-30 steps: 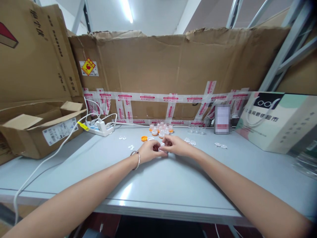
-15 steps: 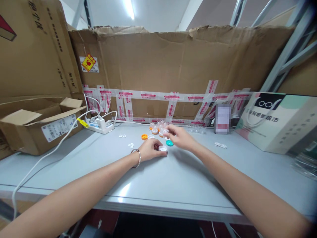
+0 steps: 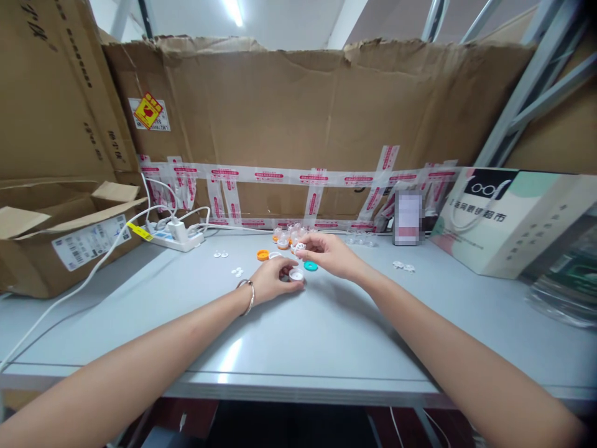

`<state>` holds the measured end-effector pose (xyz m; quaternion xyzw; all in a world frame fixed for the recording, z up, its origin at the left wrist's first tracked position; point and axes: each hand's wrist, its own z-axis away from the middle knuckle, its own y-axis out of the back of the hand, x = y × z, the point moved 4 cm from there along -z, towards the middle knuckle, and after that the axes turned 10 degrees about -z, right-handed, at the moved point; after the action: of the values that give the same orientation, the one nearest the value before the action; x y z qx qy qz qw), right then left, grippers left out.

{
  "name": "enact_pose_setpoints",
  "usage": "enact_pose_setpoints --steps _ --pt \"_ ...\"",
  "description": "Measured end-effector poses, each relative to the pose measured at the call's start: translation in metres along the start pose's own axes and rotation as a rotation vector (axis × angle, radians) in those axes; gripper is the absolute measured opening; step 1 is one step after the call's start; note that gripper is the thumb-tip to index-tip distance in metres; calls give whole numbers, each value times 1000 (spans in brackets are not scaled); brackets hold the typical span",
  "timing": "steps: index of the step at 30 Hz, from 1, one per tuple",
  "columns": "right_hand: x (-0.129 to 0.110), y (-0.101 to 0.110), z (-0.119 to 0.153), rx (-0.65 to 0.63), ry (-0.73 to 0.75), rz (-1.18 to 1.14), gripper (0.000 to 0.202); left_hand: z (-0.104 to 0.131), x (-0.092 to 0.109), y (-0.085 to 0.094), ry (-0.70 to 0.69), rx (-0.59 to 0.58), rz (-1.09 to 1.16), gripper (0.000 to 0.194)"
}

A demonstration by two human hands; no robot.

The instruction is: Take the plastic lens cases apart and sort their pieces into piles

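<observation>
My left hand (image 3: 275, 278), with a bracelet at the wrist, grips a small round white cap (image 3: 296, 274) at the table's middle. Just above and behind it, my right hand (image 3: 329, 254) pinches a small white plastic piece (image 3: 298, 247) between thumb and fingertips; its exact kind is too small to make out. Under the right hand lies a flat teal ring (image 3: 310, 266). Beyond the left hand sit an orange cap (image 3: 263, 255) and another white ring (image 3: 275, 255), partly covered. Several clear domed pieces with orange bases (image 3: 283, 241) cluster behind the hands.
Small white discs (image 3: 237, 272) lie to the left, white pieces (image 3: 403, 267) to the right. A power strip (image 3: 175, 236) with cables, an open carton (image 3: 69, 230), a phone (image 3: 407, 218), a paper bag (image 3: 499, 230) and a clear bottle (image 3: 566, 274) surround the grey table (image 3: 326, 348).
The view has shifted slightly right. My right hand has come closer over the white cap, and the white piece in its fingers shows more plainly. My left hand keeps its hold on the cap.
</observation>
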<state>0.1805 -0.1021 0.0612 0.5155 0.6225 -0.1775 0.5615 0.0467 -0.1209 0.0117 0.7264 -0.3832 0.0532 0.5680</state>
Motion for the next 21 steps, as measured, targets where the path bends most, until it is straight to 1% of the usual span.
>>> enact_pose_setpoints --steps 1,3,7,10,12,15,18,21 --pt "0 0 0 7 -9 -23 23 1 2 3 -15 33 -7 45" --pt "0 0 0 26 -25 -73 25 3 9 13 -62 143 -7 49" --pt "-9 -3 3 73 -3 -170 26 11 28 33 -184 402 -11 40" --pt "-21 -9 7 85 52 -272 26 17 41 44 -271 536 -19 30" --pt "-29 -12 10 73 85 -343 24 21 47 51 -306 588 -26 24" --pt "-38 -13 14 54 111 -398 20 25 52 60 -337 630 -40 24" --pt "-40 -13 15 53 120 -382 17 27 53 67 -349 642 -85 25" --pt "-37 -13 14 101 147 -344 17 26 52 70 -340 658 -162 24"
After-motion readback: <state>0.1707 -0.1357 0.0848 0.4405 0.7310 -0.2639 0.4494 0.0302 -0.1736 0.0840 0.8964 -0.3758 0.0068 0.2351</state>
